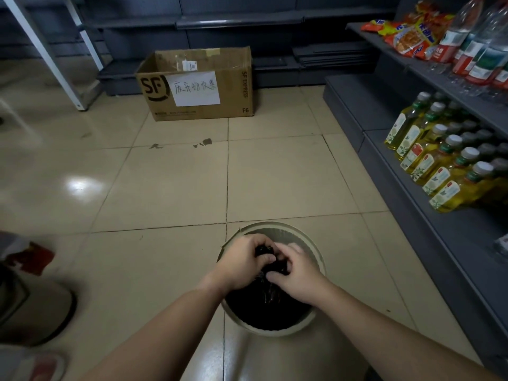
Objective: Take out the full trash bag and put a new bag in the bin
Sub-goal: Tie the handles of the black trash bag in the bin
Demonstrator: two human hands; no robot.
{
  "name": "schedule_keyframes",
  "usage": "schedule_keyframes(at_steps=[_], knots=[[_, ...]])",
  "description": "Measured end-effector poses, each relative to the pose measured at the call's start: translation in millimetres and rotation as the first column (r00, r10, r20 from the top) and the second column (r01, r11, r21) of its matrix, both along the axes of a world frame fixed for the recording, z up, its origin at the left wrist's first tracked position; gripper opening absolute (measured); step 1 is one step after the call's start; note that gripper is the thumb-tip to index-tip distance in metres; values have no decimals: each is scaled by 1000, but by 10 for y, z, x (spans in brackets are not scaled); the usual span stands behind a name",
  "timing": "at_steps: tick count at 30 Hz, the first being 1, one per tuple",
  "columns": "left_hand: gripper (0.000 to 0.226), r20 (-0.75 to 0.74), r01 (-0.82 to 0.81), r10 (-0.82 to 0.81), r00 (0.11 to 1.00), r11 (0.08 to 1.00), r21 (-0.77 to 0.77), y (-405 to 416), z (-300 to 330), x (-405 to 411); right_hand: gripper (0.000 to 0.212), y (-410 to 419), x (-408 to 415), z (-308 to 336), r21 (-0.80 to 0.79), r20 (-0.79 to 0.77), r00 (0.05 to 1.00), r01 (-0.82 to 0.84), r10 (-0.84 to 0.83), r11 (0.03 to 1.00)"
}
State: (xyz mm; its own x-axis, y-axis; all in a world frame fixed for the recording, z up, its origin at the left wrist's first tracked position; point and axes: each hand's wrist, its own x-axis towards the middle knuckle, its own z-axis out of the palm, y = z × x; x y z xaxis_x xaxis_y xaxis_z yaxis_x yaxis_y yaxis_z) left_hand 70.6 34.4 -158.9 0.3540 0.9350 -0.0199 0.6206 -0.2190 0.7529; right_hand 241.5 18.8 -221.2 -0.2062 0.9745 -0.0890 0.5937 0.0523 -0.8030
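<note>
A round beige bin (286,229) stands on the tiled floor at the bottom centre. Inside it sits a black trash bag (264,312) that fills the lower part. Its top is gathered into a bunch above the bin's middle. My left hand (242,262) grips that bunched black plastic from the left. My right hand (297,273) pinches the same bunch from the right, fingers curled round it. Both hands meet over the bin's opening and hide most of the gathered neck.
An open SF Express cardboard box (198,86) with a handwritten paper label stands on the floor further ahead. Grey shelving (412,188) with oil bottles (439,166), water bottles and snack packets runs along the right. A dark rounded object (35,309) lies at the left edge.
</note>
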Motion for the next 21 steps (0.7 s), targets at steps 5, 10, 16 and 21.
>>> schedule_keyframes(at_steps=[5, 10, 16, 21], knots=[[20, 7, -3, 3, 1000, 1000, -13, -70, 41, -58, 12, 49, -195, -118, 17, 30, 999, -17, 17, 1000], [39, 51, -204, 211, 976, 972, -116, -110, -46, -356, 21, 75, -181, -174, 48, 18, 999, 48, -49, 998], [57, -194, -433, 401, 895, 885, -170, -201, -371, -673, 32, 42, -145, -165, 79, 2, 998, 65, -65, 995], [86, -242, -271, 210, 947, 927, -257, -285, -570, -695, 34, 51, -155, -148, 61, -8, 998, 59, -59, 996]])
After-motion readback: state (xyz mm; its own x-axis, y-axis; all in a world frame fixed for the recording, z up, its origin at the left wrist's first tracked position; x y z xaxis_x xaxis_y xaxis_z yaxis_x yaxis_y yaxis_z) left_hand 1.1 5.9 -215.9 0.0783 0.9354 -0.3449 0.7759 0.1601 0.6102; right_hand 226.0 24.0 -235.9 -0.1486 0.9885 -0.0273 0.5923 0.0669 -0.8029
